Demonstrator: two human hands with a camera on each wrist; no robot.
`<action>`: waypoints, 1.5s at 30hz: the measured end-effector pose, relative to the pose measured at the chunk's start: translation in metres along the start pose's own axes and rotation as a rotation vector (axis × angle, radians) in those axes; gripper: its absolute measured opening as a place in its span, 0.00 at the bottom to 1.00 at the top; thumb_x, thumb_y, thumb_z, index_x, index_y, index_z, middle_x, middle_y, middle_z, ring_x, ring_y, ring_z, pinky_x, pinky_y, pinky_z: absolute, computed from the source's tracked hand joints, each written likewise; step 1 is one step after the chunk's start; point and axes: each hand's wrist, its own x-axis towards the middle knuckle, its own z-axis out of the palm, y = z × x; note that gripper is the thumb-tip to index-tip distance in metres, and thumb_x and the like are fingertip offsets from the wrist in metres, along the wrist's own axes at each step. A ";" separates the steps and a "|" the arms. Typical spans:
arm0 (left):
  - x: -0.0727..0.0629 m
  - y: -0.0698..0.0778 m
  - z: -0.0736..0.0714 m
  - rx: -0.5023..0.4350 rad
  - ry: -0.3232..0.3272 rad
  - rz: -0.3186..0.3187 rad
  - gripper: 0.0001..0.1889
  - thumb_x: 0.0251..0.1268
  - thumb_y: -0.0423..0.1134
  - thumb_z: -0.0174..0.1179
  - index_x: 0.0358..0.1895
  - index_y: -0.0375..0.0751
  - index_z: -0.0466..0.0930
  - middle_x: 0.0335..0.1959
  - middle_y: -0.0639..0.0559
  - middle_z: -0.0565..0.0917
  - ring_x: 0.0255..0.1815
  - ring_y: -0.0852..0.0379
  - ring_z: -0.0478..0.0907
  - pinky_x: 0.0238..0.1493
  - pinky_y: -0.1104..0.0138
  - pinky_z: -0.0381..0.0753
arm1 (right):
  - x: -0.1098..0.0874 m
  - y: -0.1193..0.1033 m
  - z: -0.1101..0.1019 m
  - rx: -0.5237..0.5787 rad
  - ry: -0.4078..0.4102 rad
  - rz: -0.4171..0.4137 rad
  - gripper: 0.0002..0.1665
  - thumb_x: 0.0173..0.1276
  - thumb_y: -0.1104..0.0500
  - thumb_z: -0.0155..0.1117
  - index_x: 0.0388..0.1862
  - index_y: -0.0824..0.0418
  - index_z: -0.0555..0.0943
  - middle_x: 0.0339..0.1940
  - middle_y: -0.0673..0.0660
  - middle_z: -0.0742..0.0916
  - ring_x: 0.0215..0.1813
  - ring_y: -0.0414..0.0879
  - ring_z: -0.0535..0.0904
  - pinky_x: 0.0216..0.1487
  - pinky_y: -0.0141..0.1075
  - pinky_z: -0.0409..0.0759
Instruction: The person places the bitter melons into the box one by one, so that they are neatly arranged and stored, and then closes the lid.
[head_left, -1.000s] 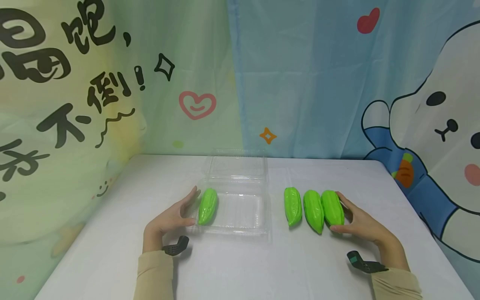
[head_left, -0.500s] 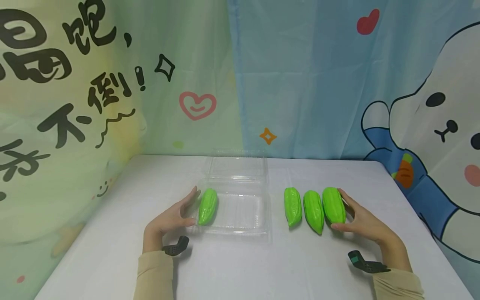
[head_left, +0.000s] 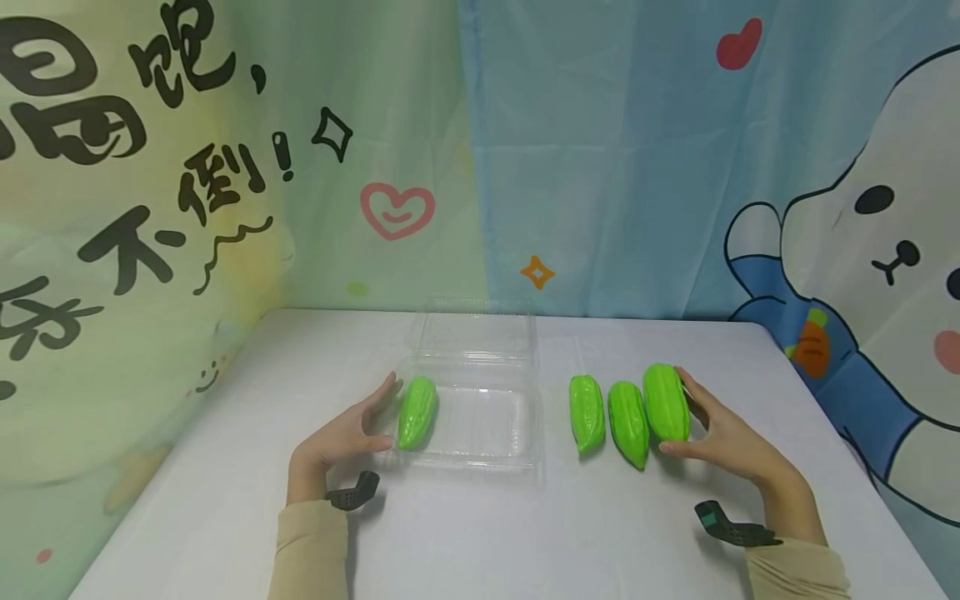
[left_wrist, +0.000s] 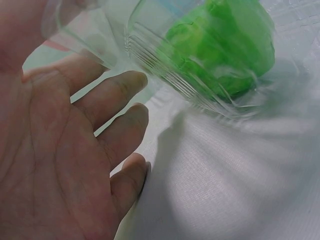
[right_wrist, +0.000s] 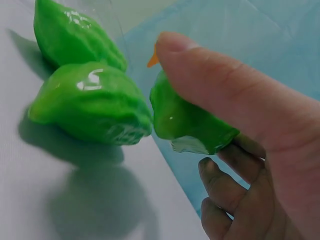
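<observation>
My right hand [head_left: 723,429] holds a green ribbed bitter melon [head_left: 666,402] between thumb and fingers. In the right wrist view this bitter melon [right_wrist: 187,120] hangs above the table. Just left of it lie two more bitter melons, a middle one [head_left: 628,423] and an outer one [head_left: 587,412]. A clear plastic box [head_left: 480,460] lies open with its lid [head_left: 474,333] folded back. One bitter melon [head_left: 417,412] rests along the box's left side. My left hand [head_left: 341,429] is at the box's left wall, fingers spread; the left wrist view shows them fairly straight.
The box and bitter melons are on a white-covered table [head_left: 487,542]. A printed curtain [head_left: 600,167] hangs right behind the table's back edge and along its left side. Each wrist carries a small black device, one on the left [head_left: 354,492] and one on the right [head_left: 731,527].
My right hand has lifted the rightmost bitter melon off the table; it has risen and now stands higher than its neighbours. The left hand and box have stayed put.
</observation>
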 end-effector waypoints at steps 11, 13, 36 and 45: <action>0.001 -0.002 0.000 -0.013 -0.001 0.008 0.57 0.48 0.51 0.72 0.77 0.50 0.39 0.79 0.53 0.43 0.79 0.47 0.39 0.76 0.47 0.42 | 0.000 -0.015 0.001 -0.021 0.029 -0.053 0.73 0.51 0.50 0.76 0.77 0.47 0.30 0.79 0.64 0.42 0.74 0.73 0.46 0.67 0.70 0.49; 0.002 -0.003 0.000 -0.014 -0.001 0.014 0.57 0.48 0.51 0.71 0.77 0.50 0.40 0.79 0.53 0.43 0.79 0.47 0.38 0.76 0.47 0.42 | 0.000 -0.019 0.002 -0.022 0.034 -0.057 0.73 0.51 0.50 0.76 0.77 0.45 0.30 0.79 0.63 0.42 0.74 0.73 0.46 0.67 0.69 0.49; 0.003 -0.003 0.001 -0.038 -0.001 -0.001 0.57 0.49 0.49 0.71 0.77 0.46 0.40 0.79 0.53 0.43 0.79 0.48 0.38 0.76 0.47 0.41 | 0.005 -0.056 0.018 -0.051 0.034 -0.136 0.72 0.49 0.47 0.78 0.77 0.41 0.34 0.80 0.56 0.47 0.76 0.65 0.52 0.68 0.62 0.54; 0.002 -0.003 0.000 -0.041 -0.003 -0.006 0.57 0.49 0.49 0.71 0.77 0.48 0.40 0.79 0.53 0.43 0.79 0.48 0.37 0.76 0.49 0.41 | 0.011 -0.063 0.032 -0.037 0.007 -0.169 0.71 0.49 0.44 0.76 0.78 0.44 0.36 0.79 0.55 0.49 0.74 0.61 0.59 0.73 0.37 0.60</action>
